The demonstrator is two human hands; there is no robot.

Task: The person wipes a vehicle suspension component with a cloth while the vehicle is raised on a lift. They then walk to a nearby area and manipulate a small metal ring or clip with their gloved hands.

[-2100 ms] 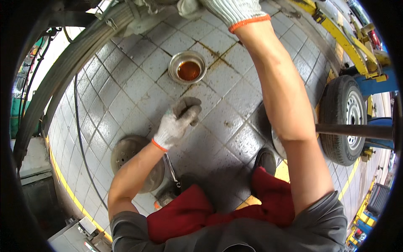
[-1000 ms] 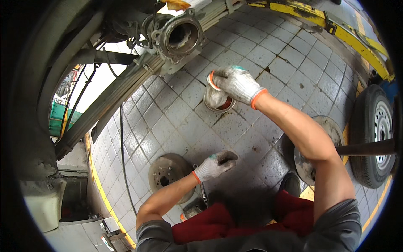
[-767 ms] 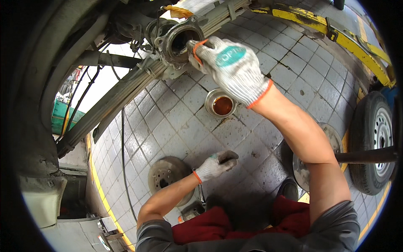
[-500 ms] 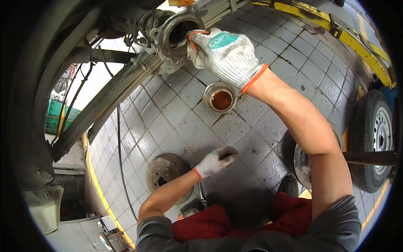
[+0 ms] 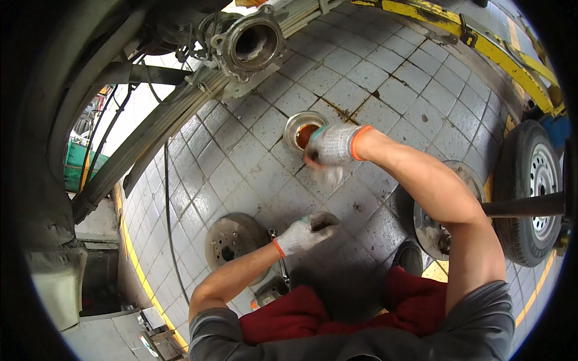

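My right hand [image 5: 334, 146], in a white knit glove with an orange cuff, is beside and partly over the near right side of a metal bowl [image 5: 290, 133]. Reddish-brown liquid [image 5: 305, 133] lies in the bowl. Motion smears the fingers, and a pale blurred shape hangs below them; I cannot make out what it is. My left hand [image 5: 307, 234], gloved alike, is held low with its fingers curled in; anything inside them is hidden. Up at the far left, the round flanged end of an axle housing [image 5: 230, 56] faces me, its bore uncovered.
A rusty brake drum [image 5: 232, 233] lies left of my left hand, with a wrench [image 5: 283, 269] near my wrist. Another round metal part [image 5: 430, 231] is under my right arm. A wheel [image 5: 524, 180] stands at right; a yellow beam [image 5: 430, 19] crosses the far right.
My right hand has left the axle housing's opening and come down and nearer, to the bowl. The left hand stays in about the same place, fingers still curled.
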